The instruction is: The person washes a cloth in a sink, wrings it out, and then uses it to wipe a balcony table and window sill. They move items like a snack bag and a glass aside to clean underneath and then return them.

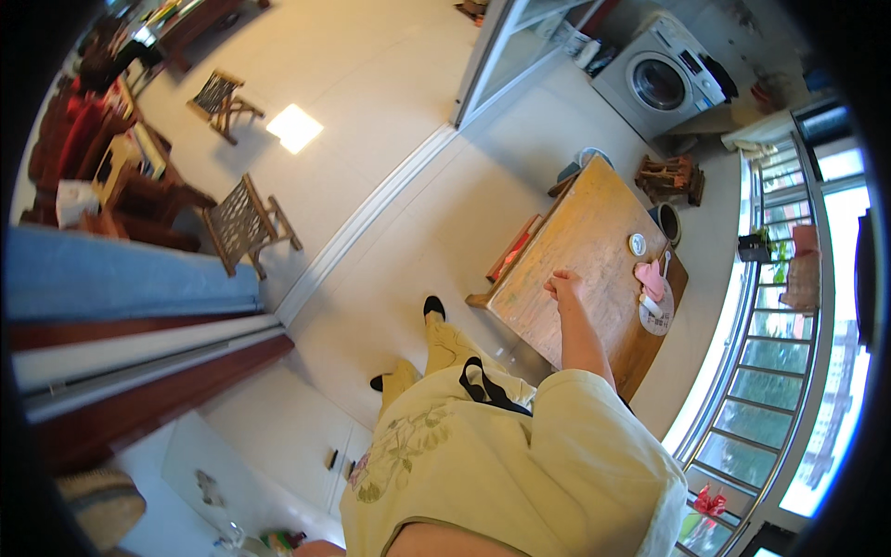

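Observation:
My right hand hovers over or rests on a worn wooden table; the contact is hard to judge. Its fingers are curled in, thumb near the index finger, and nothing clearly shows between them. To the right of the hand lie a pink cloth, a small white tube-like object and a round flat pad bearing writing. A small round white container and a thin white utensil are farther along the table. My left hand is out of view.
Behind the table stand a wooden stool and a washing machine. A sliding-door track crosses the floor at left, with folding stools beyond it. A barred window runs along the right. Someone sits at the far upper left.

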`<state>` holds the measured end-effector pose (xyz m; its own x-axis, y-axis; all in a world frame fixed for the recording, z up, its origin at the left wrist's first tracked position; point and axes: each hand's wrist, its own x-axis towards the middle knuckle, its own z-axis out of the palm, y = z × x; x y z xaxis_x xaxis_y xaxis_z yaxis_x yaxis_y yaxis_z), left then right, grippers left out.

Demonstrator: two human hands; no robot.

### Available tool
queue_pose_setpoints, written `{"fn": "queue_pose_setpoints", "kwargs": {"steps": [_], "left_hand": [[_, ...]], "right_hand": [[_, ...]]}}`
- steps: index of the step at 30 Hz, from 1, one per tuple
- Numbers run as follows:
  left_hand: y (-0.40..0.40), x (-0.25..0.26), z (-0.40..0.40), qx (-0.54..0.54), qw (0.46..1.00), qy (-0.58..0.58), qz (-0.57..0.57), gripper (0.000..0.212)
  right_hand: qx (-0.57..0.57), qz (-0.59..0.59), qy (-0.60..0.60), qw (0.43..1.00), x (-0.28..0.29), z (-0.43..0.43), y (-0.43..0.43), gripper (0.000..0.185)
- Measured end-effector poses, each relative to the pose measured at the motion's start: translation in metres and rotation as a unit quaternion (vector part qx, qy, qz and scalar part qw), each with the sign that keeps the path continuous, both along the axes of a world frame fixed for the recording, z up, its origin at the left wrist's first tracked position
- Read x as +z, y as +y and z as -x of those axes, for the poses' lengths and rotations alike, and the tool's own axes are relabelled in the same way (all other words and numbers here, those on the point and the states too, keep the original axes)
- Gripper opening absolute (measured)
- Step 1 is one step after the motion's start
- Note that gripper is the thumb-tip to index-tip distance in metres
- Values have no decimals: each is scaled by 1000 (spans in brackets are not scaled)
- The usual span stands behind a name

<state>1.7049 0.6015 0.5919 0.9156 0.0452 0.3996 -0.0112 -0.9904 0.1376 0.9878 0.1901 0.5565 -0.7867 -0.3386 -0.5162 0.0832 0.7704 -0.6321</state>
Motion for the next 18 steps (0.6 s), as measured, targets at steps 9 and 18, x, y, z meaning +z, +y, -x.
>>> {"fn": "queue_pose_setpoints", "kwargs": {"steps": [9, 18], "left_hand": [[-185, -40, 63, -93, 878, 432, 184, 30], [-440, -102, 121, -167, 647, 701, 250, 31]], "right_hand": [[-1, 4, 85, 996, -13, 93, -65, 15], [-86, 80, 247, 962, 9, 203, -120, 21]]}}
